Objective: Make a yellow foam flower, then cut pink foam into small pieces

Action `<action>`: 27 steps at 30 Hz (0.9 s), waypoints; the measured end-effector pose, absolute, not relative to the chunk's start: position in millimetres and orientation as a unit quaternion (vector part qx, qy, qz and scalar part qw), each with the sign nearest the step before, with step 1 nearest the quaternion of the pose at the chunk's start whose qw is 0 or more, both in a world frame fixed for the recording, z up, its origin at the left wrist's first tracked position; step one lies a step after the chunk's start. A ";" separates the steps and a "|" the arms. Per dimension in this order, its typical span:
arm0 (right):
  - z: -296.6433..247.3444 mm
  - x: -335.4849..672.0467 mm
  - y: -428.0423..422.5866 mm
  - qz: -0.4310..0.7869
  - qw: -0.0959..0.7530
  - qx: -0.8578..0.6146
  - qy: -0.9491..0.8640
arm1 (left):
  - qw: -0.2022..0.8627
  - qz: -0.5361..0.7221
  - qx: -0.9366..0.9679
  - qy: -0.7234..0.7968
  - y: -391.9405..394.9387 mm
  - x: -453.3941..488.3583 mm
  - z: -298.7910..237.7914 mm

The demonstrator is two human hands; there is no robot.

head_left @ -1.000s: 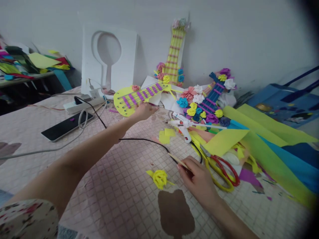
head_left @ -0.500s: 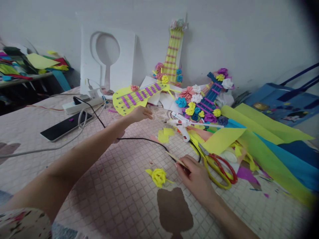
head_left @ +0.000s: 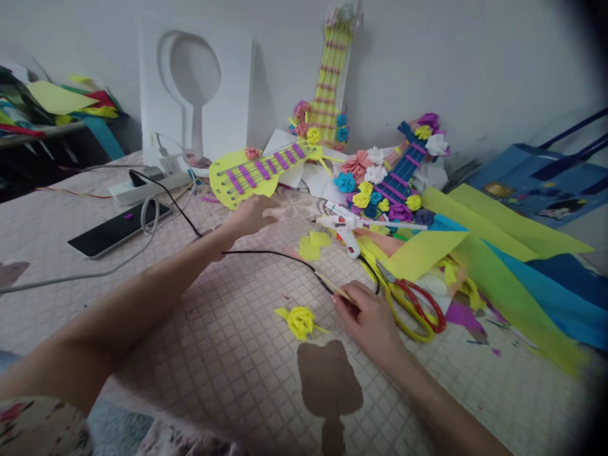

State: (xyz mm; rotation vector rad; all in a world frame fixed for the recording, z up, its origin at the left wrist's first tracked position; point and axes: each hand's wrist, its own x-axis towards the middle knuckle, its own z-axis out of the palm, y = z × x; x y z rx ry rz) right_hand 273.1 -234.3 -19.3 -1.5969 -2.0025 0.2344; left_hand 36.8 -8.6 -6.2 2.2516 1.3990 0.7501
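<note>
The two hands are well apart above the table. The right hand, on the near right, has its thumb and fingers closed on a thin wooden stick. The stick's long axis slants from near right to far left, its bare tip pointing far left, close to the black cord. The left hand is farther off, at the near edge of the yellow paper guitar, fingers directed right; whether it touches the guitar or grips anything, I cannot tell.

The guitar lies left of the middle on the far part of the table. Its long axis rises from the rounded body at the left to the neck, which points right and far, the strings running along it.

A yellow paper flower lies left of the right hand, one strip pointing left and a thin tail right. Beyond that hand, the white glue gun has its nozzle pointing left, and the scissors lie just to the right, handles nearer and blades toward far left.
</note>
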 end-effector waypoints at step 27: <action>-6.2 267.8 -246.1 0.207 0.119 -0.552 -0.799 | 0.285 0.101 0.930 0.211 -142.3 21.6 9.0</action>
